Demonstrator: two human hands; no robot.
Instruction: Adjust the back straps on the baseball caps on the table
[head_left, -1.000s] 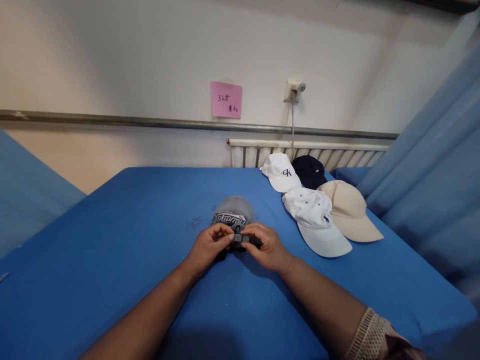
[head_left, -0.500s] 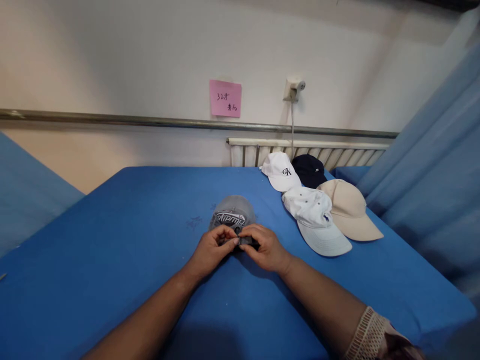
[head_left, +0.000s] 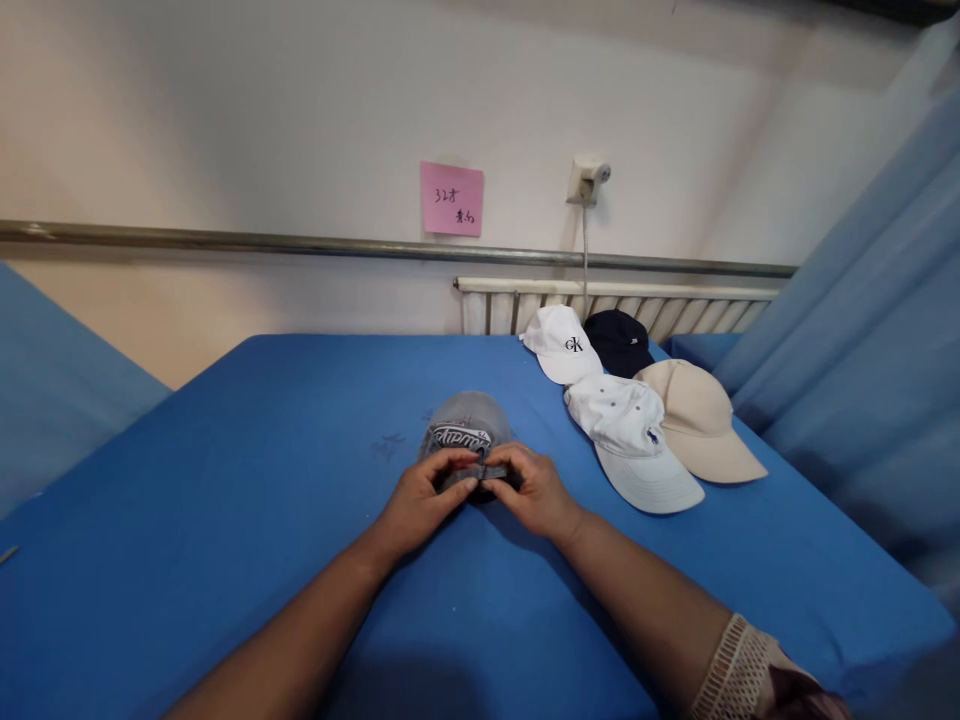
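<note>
- Looking through the head view and seeing two hands working at one gray cap (head_left: 465, 408), sitting around the middle of the blue surface (head_left: 300, 400) with some lettering showing just past the fingers.
- Pinching with the left hand (head_left: 427, 495), thumb and fingers nearly together, gripping the cap's back strap (head_left: 493, 472) from the left.
- Doing pretty much the same with the right hand (head_left: 536, 495), closing thumb and fingertips on the strap's other side, almost touching the left fingertips.
- Not making out the fastening itself, tbh, with the fingers covering so much of it.
- Spotting four more caps bunched off to the right, well apart from the gray one: counting a white cap with dark lettering (head_left: 551, 335), a navy cap (head_left: 616, 340) just beside it, a white cap with a small dark logo (head_left: 626, 435) nearer, and a beige cap (head_left: 686, 400) partly behind that.
- Noticing a lacy sleeve (head_left: 739, 665) on the right arm.
- Also catching a pink note (head_left: 452, 200) on the wall above a metal rail (head_left: 300, 243), a radiator (head_left: 502, 312) below, a plugged-in socket (head_left: 583, 180), and a blue curtain (head_left: 862, 350) hanging at right.
</note>
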